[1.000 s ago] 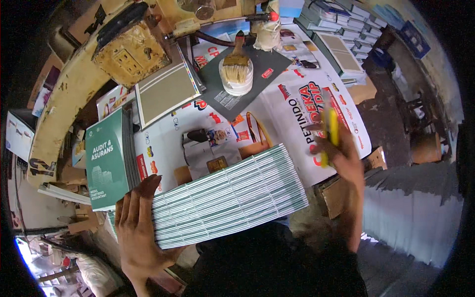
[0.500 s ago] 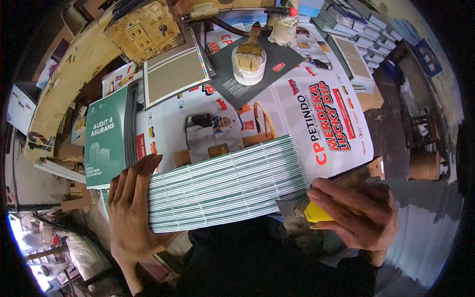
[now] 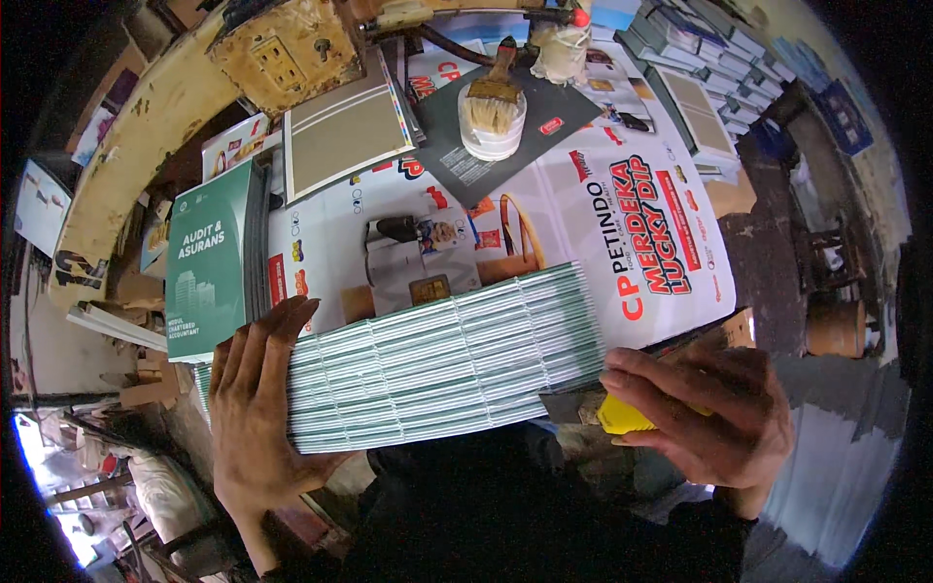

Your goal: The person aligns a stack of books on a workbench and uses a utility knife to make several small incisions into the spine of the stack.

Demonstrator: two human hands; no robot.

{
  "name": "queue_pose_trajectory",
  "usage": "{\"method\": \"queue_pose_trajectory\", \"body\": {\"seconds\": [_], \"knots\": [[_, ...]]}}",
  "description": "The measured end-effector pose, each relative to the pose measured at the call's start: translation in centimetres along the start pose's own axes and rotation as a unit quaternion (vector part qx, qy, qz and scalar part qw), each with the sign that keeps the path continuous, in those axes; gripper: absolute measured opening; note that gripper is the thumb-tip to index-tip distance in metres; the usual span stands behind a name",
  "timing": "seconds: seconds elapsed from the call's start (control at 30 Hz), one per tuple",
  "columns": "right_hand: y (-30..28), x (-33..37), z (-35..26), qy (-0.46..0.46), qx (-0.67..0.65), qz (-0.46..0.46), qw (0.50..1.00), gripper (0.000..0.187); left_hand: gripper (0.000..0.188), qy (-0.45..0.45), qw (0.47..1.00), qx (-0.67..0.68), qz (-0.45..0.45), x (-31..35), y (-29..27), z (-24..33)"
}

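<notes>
A long row of booklets is pressed together in front of me, its white and green edges facing up with thread-like lines across them. My left hand clasps the left end, fingers over the far side and thumb along the near side. At the right end, my right hand grips a yellow-handled scraper. Its dark flat blade lies against the near right corner of the booklets, and the fingers hide part of the handle. Beside my left hand stands a stack of green-covered booklets.
A printed poster sheet covers the table. Farther back, a brush rests on a white tub upon a dark sheet. Grey-brown boards lie left of it. Book stacks rise at the far right.
The scraper's blade shows narrower at the booklets' corner, the tool having tilted slightly in my right hand. My left hand keeps its hold on the booklets.
</notes>
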State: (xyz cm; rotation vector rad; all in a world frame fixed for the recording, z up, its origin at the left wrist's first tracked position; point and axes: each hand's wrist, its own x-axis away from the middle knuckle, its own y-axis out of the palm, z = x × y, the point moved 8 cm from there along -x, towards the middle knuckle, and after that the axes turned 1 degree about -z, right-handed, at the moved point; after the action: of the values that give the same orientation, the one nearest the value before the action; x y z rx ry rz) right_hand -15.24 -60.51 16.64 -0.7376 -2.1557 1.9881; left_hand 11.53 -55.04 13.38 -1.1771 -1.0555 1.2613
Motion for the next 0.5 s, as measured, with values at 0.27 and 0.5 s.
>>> {"method": "queue_pose_trajectory", "body": {"seconds": [0.27, 0.5], "knots": [[0.04, -0.15, 0.02, 0.006, 0.012, -0.007, 1.000, 0.049, 0.097, -0.008, 1.000, -0.007, 0.005, 0.04, 0.22, -0.09], [0.05, -0.71, -0.50, 0.013, -0.006, -0.002, 1.000, 0.046, 0.097, -0.014, 1.000, -0.006, 0.000, -0.04, 0.12, -0.12]]}}
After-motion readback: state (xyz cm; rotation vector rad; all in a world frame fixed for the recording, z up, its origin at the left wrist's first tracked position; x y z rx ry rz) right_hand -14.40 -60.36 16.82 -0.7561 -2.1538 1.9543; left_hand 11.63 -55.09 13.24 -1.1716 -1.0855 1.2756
